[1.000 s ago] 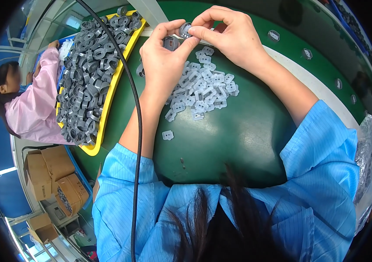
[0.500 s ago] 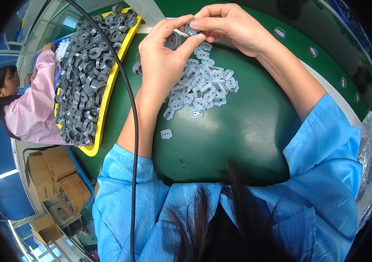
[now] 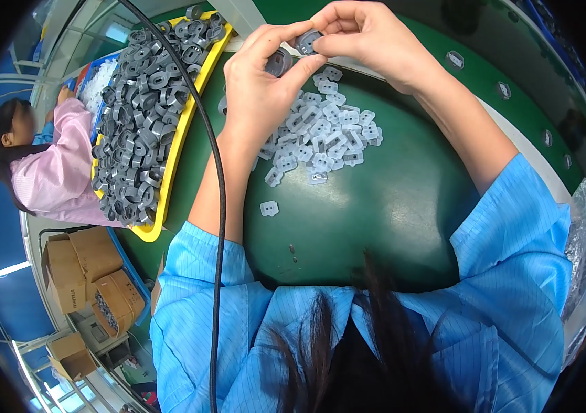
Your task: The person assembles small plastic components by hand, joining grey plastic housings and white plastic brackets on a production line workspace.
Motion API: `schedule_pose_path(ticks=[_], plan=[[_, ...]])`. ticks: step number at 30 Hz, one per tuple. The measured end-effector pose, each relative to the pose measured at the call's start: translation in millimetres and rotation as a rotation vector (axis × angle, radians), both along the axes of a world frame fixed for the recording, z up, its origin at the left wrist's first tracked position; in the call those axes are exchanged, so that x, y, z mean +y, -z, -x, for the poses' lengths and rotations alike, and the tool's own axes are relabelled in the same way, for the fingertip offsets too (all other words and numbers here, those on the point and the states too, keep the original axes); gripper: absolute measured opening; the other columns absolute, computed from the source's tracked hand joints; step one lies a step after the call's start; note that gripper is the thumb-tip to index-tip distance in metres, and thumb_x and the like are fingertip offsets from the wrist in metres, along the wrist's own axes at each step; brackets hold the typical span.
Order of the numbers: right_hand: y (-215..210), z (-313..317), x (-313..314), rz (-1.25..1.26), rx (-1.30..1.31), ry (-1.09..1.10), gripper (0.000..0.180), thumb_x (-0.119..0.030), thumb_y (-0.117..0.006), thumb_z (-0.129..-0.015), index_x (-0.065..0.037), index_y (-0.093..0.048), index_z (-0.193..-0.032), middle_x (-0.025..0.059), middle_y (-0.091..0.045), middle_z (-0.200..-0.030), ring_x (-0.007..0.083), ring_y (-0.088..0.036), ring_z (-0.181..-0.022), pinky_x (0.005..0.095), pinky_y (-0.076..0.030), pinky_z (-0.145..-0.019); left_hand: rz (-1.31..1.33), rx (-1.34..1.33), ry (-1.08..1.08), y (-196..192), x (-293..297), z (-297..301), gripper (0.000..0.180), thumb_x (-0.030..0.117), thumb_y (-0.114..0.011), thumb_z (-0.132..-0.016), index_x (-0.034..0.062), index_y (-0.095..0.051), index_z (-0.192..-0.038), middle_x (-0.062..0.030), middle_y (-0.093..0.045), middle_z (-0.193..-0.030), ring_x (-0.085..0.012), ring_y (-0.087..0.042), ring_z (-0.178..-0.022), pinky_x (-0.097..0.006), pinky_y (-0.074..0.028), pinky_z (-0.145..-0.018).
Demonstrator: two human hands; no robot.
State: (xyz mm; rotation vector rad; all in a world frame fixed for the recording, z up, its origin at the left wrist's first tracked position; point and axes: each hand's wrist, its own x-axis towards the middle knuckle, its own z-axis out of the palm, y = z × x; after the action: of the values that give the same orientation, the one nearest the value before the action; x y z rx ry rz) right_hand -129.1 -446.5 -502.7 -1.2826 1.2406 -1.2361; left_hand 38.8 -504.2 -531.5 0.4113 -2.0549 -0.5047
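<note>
Evidently both hands meet at the far side of the green table [image 3: 375,234], with a small grey ring part [image 3: 306,43] between them. The left hand [image 3: 260,79] pinches it from the left, forefinger stretched along its far edge and thumb reaching up from the near side. The right hand [image 3: 375,45] pinches its right edge between thumb and forefinger, the other fingers curled in. A second grey ring [image 3: 279,63] sits in the hollow of the left hand; it looks held there, though the fingers hide how.

Just nearer than the hands, a heap of pale translucent plates [image 3: 324,134] spreads over the table, and one loose plate [image 3: 269,208] lies apart on the near left. To the left, a yellow tray [image 3: 150,234] is piled high with grey rings [image 3: 141,117]. A black cable [image 3: 218,172] hangs across the view, passing in front of the left forearm.

On the far right, a few small parts [image 3: 454,60] stand spaced out on a green strip, with clear plastic wrap [image 3: 577,265] nearer. Beyond the tray, at far left, sits a co-worker in pink [image 3: 59,155]; open cardboard boxes [image 3: 66,275] stand at near left.
</note>
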Motion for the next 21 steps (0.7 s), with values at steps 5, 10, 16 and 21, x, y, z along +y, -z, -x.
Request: schedule_pose_path(ticks=[5, 10, 16, 21], plan=[[9.7, 9.8, -9.6, -0.07, -0.455, -0.033, 0.012, -0.005, -0.058, -0.081, -0.006, -0.059, -0.093, 0.0023, -0.06, -0.079, 0.0108, -0.054, -0.07, 0.0237, -0.043, -0.067, -0.346, -0.136, 0.015, -3.1, 12.1, -3.0, 0.052, 0.007, -0.066, -0.075, 0.0029, -0.044, -0.121, -0.0044, -0.055, -0.099, -0.0086, -0.05, -0.078, -0.022, -0.043, -0.068], [10.8, 47.6, -20.8, -0.081, -0.089, 0.285, 0.005, -0.009, -0.056, -0.078, -0.006, -0.059, -0.081, 0.003, -0.057, -0.071, 0.0116, -0.048, -0.063, 0.0235, -0.038, -0.059, -0.417, -0.075, -0.166, 3.5, -1.7, -10.8, 0.043, 0.01, -0.062, -0.073, 0.0007, -0.048, -0.113, -0.0111, -0.059, -0.104, -0.0168, -0.055, -0.067, -0.03, -0.047, -0.069], [12.3, 74.0, -10.6, -0.074, 0.809, 0.513, 0.026, -0.014, -0.066, -0.073, 0.002, -0.061, -0.093, 0.0132, -0.064, -0.083, 0.0233, -0.062, -0.086, 0.0313, -0.048, -0.079, -0.549, -0.172, -0.17, 12.2, -9.8, -9.1, 0.041, 0.014, -0.071, -0.077, -0.0017, -0.058, -0.113, -0.0084, -0.061, -0.101, -0.01, -0.057, -0.089, -0.024, -0.046, -0.077], [2.5, 50.2, -9.5, 0.235, 0.902, 0.047, 0.024, -0.016, -0.072, -0.074, -0.002, -0.063, -0.092, 0.0077, -0.062, -0.085, 0.0167, -0.059, -0.079, 0.0284, -0.049, -0.071, -0.31, -0.29, -0.199, 21.0, -8.5, -9.6, 0.052, 0.016, -0.073, -0.076, 0.0015, -0.053, -0.121, -0.013, -0.055, -0.113, -0.0209, -0.06, -0.095, -0.029, -0.049, -0.082]])
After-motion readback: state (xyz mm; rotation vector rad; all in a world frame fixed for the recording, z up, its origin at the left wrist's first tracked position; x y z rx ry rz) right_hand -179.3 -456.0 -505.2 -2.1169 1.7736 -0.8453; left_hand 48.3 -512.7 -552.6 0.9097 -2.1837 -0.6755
